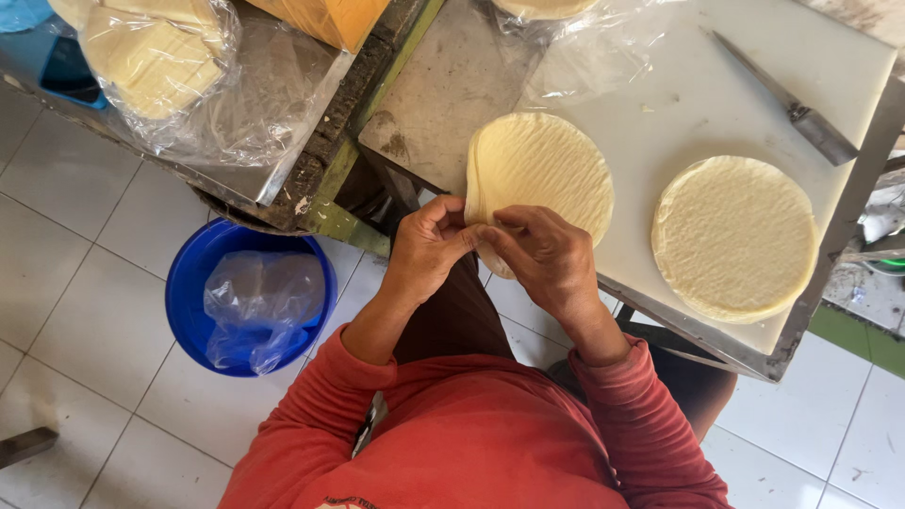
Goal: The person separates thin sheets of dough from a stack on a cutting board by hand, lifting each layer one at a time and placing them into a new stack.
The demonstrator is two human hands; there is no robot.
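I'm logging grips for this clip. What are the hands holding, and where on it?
Both the left hand and the right hand pinch the near edge of the stack of round dough sheets on the white board.

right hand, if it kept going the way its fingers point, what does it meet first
The right hand points toward the left hand, fingertips already touching it at the near edge of the round wrapper stack; so, likely the left hand's fingers.

A stack of pale, round, ridged flatbread wrappers [542, 174] overhangs the white surface [698, 94] at its seven o'clock edge, its near rim pinched and peeled apart.
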